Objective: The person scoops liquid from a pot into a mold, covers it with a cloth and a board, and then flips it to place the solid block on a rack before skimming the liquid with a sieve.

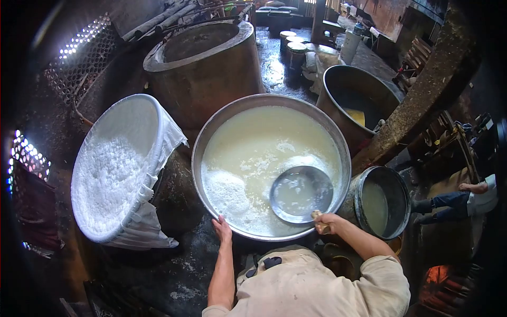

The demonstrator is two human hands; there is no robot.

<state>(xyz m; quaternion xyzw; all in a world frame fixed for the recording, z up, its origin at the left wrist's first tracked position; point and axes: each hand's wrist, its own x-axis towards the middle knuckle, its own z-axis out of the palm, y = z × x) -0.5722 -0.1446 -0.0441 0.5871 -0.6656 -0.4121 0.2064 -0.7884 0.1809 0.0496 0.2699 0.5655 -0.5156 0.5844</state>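
Observation:
In front of me stands a wide metal vat (199,182) of cloudy, pale yellow liquid. White curds (226,193) and foam float in it, mostly at the near left. My right hand (326,223) is closed around the short handle of a broad, round metal scoop (302,215). The scoop lies at liquid level by the near right wall, with some liquid and white bits inside. My left hand (222,229) touches the vat's near left rim, its fingers extended against it. To the left, a large tilted basket lined with white cloth (168,132) holds a white, crumbly mass (113,182).
A thick round masonry tub (211,74) stands behind the vat. Right of it are a deep metal drum (330,98), a bucket of liquid (375,206) and a slanting post (417,103). Another person (465,201) is at far right, above a glowing fire (437,274).

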